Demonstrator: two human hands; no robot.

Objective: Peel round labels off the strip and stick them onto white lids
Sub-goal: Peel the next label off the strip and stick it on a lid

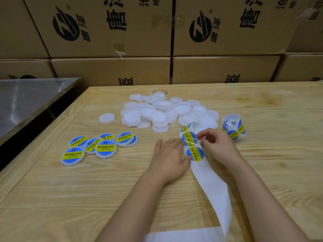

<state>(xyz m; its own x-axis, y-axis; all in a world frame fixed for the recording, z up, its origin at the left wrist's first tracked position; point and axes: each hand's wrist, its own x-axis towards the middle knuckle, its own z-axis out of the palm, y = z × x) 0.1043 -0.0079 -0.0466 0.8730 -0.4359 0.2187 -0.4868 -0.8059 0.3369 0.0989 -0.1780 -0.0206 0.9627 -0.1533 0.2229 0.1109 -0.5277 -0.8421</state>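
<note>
Pinching one label (189,139), right hand (217,146), one strip (210,182)

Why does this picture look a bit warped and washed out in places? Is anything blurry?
Head view: the wide lens bows the cardboard boxes and the wooden table edges. Head view: light glares off the metal table and washes the white lids into one pale mass. Head view: the right hand looks blurred where it pinches the label, which shows a small glint.
</note>
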